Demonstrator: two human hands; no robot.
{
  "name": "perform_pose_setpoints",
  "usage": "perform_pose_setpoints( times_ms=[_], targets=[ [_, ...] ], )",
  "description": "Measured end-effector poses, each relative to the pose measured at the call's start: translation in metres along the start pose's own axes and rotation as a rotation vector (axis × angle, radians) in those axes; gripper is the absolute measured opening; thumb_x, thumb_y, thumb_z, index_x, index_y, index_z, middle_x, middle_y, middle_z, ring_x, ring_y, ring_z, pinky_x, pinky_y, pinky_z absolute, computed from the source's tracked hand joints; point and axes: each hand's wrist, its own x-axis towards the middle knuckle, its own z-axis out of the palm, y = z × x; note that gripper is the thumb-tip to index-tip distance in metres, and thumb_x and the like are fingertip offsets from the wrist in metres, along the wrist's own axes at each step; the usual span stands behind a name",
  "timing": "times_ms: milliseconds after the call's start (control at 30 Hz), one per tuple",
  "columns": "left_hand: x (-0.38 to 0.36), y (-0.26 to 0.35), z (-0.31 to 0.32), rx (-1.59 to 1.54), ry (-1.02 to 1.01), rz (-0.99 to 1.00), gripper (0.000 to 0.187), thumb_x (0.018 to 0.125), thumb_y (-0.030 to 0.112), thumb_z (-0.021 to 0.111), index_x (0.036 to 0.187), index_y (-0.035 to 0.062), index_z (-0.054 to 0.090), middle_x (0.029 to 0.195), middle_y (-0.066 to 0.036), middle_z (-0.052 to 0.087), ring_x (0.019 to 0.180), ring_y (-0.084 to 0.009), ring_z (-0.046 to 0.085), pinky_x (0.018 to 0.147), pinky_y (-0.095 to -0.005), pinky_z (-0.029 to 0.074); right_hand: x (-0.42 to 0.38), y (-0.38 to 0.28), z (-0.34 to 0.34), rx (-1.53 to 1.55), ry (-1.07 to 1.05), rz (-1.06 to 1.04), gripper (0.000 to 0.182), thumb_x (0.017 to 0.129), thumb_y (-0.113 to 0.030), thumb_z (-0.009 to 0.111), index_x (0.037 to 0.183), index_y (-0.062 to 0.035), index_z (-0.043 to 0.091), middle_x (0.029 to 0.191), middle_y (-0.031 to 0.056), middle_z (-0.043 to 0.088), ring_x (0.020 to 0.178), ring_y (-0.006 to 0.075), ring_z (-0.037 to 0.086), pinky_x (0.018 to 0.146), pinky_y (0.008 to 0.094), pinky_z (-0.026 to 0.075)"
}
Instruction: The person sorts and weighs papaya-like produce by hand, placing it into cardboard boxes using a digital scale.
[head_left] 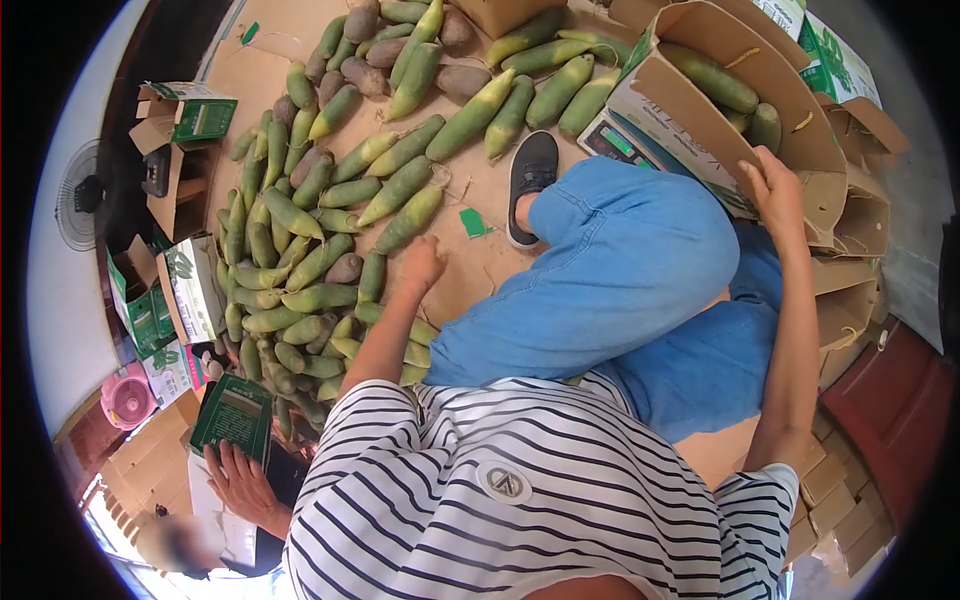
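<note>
My left hand (pixel 425 263) is closed in a loose fist, low over the cardboard-covered floor. Just beyond it lies a green radish (pixel 411 217) at the edge of a large heap, and I see nothing in the fingers. On the other side, my right hand (pixel 773 188) grips the near wall of an open cardboard box (pixel 690 125). Inside that box are several green radishes (pixel 710 78). Beneath the box sits a digital scale (pixel 612 142) with a lit green display.
Purplish-brown radishes (pixel 462 80) lie among the green ones. Further open boxes (pixel 862 215) stand at the right. At the lower left, another person's hand (pixel 243 487) rests on a green carton (pixel 232 415). A fan (pixel 85 195) and a pink fan (pixel 129 396) are at the left.
</note>
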Motion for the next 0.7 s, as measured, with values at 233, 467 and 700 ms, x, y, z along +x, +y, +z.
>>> perform_pose_setpoints(
  times_ms=[233,467,700],
  targets=[
    [0.042,-0.043,-0.016,0.053,0.270,-0.063,0.036,0.074,0.007,0.060,0.109,0.0018,0.053,0.104,-0.019,0.055,0.100,-0.0361,0.054,0.081,-0.0450,0.047,0.010,-0.002,-0.001,-0.109,-0.036,0.037,0.021,0.091,-0.024,0.053,0.099,-0.0051,0.050,0.086,0.0187,0.059,0.081,0.0379,0.057,0.067,0.0428,0.043],
    [0.070,-0.031,-0.008,0.229,0.083,-0.166,0.040,0.075,0.017,0.065,0.112,0.0053,0.052,0.109,-0.015,0.052,0.101,-0.0336,0.054,0.083,-0.0440,0.047,0.010,-0.005,0.000,-0.111,-0.018,0.039,0.021,0.091,-0.025,0.053,0.099,-0.0057,0.050,0.085,0.0179,0.060,0.080,0.0366,0.058,0.065,0.0422,0.043],
    [0.066,-0.005,0.040,0.315,0.001,-0.166,0.049,0.066,0.030,0.075,0.105,0.0084,0.054,0.105,-0.013,0.056,0.097,-0.0305,0.057,0.081,-0.0405,0.048,0.009,-0.007,-0.002,-0.102,-0.002,0.025,0.021,0.089,-0.025,0.055,0.099,-0.0069,0.051,0.085,0.0182,0.059,0.081,0.0375,0.057,0.066,0.0430,0.044]
  ],
)
